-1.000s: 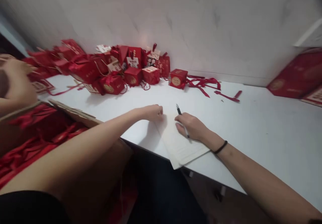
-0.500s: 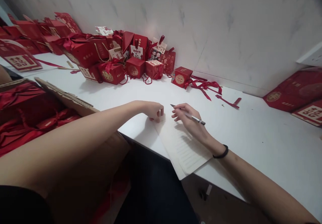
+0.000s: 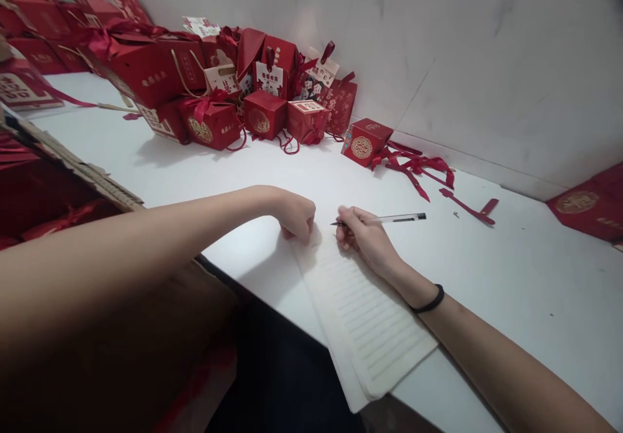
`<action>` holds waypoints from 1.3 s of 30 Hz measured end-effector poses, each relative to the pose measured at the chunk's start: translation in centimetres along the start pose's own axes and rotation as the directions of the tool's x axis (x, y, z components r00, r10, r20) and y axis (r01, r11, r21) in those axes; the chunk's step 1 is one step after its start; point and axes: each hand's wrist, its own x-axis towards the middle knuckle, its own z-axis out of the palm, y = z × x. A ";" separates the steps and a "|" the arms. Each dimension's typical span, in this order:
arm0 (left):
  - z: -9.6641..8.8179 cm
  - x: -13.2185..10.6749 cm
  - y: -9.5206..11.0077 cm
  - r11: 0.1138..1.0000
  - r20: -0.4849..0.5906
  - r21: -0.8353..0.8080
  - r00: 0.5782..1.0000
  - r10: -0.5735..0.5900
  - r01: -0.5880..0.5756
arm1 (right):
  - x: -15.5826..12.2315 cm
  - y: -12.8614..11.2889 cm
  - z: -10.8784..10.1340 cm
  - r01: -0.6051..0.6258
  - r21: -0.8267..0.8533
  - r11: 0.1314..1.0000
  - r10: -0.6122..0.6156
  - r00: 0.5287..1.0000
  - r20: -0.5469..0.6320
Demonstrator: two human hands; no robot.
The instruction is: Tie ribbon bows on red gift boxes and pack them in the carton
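On the white worktop [image 3: 496, 277], my right hand [image 3: 374, 245] clamped fingers on a clear-plastic pen [image 3: 400, 218]; left hand [image 3: 296, 215], fingers curled together, likely steadied lined off-white paper pad [image 3: 382, 326].

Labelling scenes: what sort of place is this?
Probably an indoor workspace for gift packaging, though I can't be sure: red boxes and loose ribbons on a white table, plus lined paper.
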 end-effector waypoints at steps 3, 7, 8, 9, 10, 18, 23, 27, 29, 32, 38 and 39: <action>-0.3 0.3 -0.1 0.997 0.039 -0.071 0.999 0.014 -0.011 | 0.2 -0.3 -0.2 -0.059 -0.054 0.997 0.059 0.998 0.006; -0.2 1.0 -0.3 1.000 0.010 -0.007 1.000 -0.002 0.002 | -0.1 -0.6 0.5 0.022 -0.237 0.971 -0.049 0.993 -0.107; -0.2 1.1 -0.3 1.000 0.011 -0.003 1.000 -0.005 0.005 | -0.3 -0.6 0.8 0.065 -0.302 0.951 -0.110 0.985 -0.135; -0.2 1.2 -0.2 1.000 0.011 0.004 1.000 -0.009 0.009 | -0.5 -0.6 1.1 0.108 -0.362 0.926 -0.169 0.975 -0.141; -0.2 1.2 -0.2 1.000 0.010 0.015 1.000 -0.015 0.014 | -0.6 -0.5 1.3 0.149 -0.412 0.899 -0.218 0.968 -0.127; -0.5 0.2 1.0 0.983 -0.060 0.166 0.995 -0.074 0.083 | -1.0 -0.3 1.4 0.205 -0.536 0.819 -0.257 0.966 -0.023; -0.5 0.2 1.1 0.986 -0.078 0.141 0.994 -0.078 0.089 | -1.0 -0.3 1.3 0.199 -0.553 0.809 -0.246 0.969 -0.011; -0.6 0.4 1.0 0.986 -0.062 0.093 0.989 -0.133 0.138 | -1.0 -0.3 1.3 0.179 -0.542 0.821 -0.234 0.972 -0.033; -0.6 0.5 0.9 0.986 -0.061 0.068 0.987 -0.146 0.150 | -1.0 -0.3 1.4 0.180 -0.549 0.817 -0.238 0.970 -0.037; -0.6 0.6 0.8 0.988 -0.057 0.026 0.987 -0.151 0.153 | -1.0 -0.4 1.4 0.166 -0.536 0.828 -0.228 0.972 -0.051; -0.6 0.5 0.9 0.986 -0.082 -0.055 0.983 -0.164 0.160 | -1.0 -0.3 1.4 0.183 -0.565 0.805 -0.252 0.967 -0.045; -0.6 0.5 0.9 0.986 -0.076 -0.042 0.983 -0.166 0.164 | -1.0 -0.3 1.4 0.182 -0.567 0.803 -0.251 0.967 -0.046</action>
